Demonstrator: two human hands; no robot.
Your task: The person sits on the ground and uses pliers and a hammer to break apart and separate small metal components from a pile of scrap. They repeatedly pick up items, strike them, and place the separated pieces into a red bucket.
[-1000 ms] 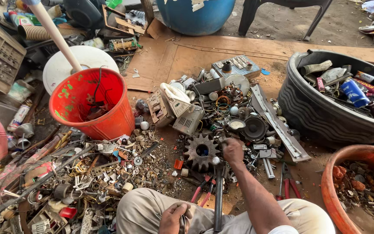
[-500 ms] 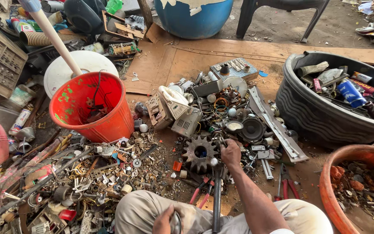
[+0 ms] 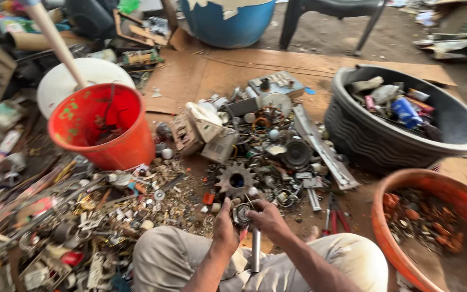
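I sit on the ground with scrap metal spread before me. My left hand (image 3: 225, 224) and my right hand (image 3: 266, 216) meet over my lap, both gripping a small round metal part (image 3: 241, 214) between the fingers. A grey metal rod (image 3: 255, 249) stands upright just below the hands, between my knees. Just beyond my fingers lies a rusty toothed gear (image 3: 237, 180) on the scrap pile. Red-handled pliers (image 3: 335, 216) lie to the right of my right hand.
A red bucket (image 3: 131, 146) with a wooden handle stands at left. At right are a black tub (image 3: 385, 148) of scrap and an orange basin (image 3: 390, 238). Loose small metal parts (image 3: 82, 216) cover the ground at left. A blue barrel (image 3: 228, 24) and chair legs stand behind.
My left hand has come up from my lap to join the right hand on the small part. The right hand pulled back from the gear toward me.
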